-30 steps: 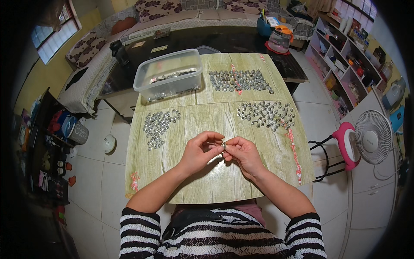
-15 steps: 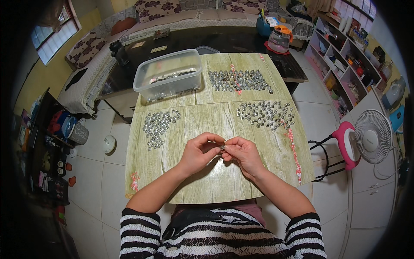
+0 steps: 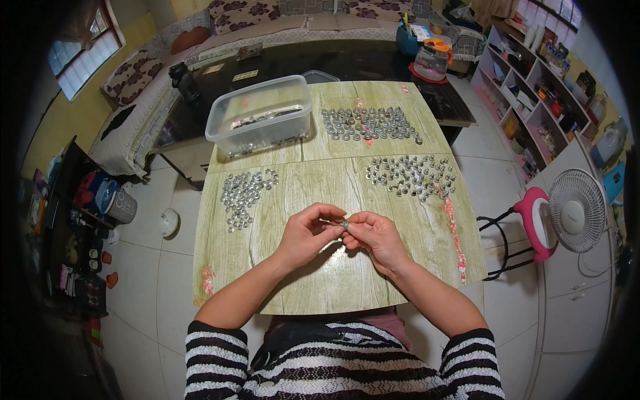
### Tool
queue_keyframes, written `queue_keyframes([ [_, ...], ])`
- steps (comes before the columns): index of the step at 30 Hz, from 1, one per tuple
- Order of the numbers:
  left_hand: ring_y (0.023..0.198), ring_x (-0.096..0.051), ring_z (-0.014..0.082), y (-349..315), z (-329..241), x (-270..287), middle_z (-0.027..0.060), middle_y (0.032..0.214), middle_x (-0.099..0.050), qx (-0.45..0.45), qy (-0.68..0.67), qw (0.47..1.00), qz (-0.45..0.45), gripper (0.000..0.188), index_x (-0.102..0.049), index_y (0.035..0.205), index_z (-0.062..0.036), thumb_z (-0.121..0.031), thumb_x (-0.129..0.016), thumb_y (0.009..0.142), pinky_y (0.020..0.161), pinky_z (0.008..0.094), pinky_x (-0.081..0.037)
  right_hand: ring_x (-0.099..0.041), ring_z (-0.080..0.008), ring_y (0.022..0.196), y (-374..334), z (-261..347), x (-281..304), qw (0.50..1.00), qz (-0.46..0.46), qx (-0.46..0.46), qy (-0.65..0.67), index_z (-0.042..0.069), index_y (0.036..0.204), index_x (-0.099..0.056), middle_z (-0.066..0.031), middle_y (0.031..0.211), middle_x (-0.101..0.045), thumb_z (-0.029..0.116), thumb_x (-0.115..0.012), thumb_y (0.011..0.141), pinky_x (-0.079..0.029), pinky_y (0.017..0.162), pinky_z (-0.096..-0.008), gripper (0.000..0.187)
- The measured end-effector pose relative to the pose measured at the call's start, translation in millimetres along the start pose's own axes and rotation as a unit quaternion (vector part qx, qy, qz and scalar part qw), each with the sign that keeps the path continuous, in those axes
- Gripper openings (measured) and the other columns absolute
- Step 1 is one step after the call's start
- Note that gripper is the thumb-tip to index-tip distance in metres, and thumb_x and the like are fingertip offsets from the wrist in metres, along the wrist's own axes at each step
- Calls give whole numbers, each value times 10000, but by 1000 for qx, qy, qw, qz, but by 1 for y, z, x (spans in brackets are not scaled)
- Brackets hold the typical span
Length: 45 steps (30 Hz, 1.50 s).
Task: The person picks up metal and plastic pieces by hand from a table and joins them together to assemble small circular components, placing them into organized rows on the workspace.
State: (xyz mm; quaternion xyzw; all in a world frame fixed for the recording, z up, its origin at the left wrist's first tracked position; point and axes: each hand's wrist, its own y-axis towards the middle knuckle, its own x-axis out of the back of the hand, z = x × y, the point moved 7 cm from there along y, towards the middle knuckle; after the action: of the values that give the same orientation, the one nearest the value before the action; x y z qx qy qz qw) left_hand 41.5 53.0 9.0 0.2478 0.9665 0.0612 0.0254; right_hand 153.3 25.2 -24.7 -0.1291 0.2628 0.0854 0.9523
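Over the middle of the green wood-grain table (image 3: pixel 320 293), the left hand (image 3: pixel 308 233) and the right hand (image 3: pixel 375 237) are meeting fingertip to fingertip, both pinching one small metal piece (image 3: pixel 345 225) between them, just above the tabletop. Fingers are curling in tight around it on both sides, and the piece is too tiny to make out in detail. Moving outward, a loose heap of small silvery parts (image 3: pixel 243 193) is lying to the left of the hands, well apart from them, while a scattered cluster of studs (image 3: pixel 410 177) is sitting ahead to the right. Further back, neat rows of metal parts (image 3: pixel 369 123) are lining the far right of the table, and a clear plastic tub (image 3: pixel 260 115) is standing at the far left corner, holding more metal pieces. A white fan (image 3: pixel 577 210) is standing off to the right.
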Motion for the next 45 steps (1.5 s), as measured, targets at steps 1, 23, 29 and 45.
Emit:
queue_keyframes([
  [1, 798, -534, 116, 0, 2, 0, 51, 868, -541, 0, 0, 1000, 1, 214, -518, 935, 6, 12, -563, 727, 733, 236, -447, -565, -95, 586, 0, 0, 0, 1000, -4, -1, 0, 0, 881, -495, -69, 723, -583, 86, -510, 799, -471, 543, -199, 120],
  [23, 777, -545, 142, -3, -17, -3, 77, 845, -538, -155, 115, 981, -19, 197, -512, 900, 23, 59, -567, 714, 707, 240, -471, -541, -75, 570, 0, -1, -1, 1000, 12, -8, 13, 23, 867, -502, -45, 701, -564, 129, -500, 814, -450, 518, -190, 119],
  [29, 759, -553, 125, -1, -1, -2, 81, 840, -555, -24, -30, 999, -35, 151, -532, 872, 32, 47, -565, 725, 673, 229, -477, -539, -72, 575, 0, 0, 0, 1000, 11, -10, 21, 26, 855, -503, -43, 701, -564, 136, -500, 816, -446, 522, -185, 117],
  [45, 768, -562, 143, -2, -15, -6, 85, 810, -562, -133, 94, 986, -19, 149, -547, 841, 19, 51, -584, 701, 674, 230, -476, -538, -66, 620, -1, -5, 0, 998, 41, -26, 35, 19, 867, -514, -39, 727, -560, 175, -482, 831, -433, 568, -167, 164],
])
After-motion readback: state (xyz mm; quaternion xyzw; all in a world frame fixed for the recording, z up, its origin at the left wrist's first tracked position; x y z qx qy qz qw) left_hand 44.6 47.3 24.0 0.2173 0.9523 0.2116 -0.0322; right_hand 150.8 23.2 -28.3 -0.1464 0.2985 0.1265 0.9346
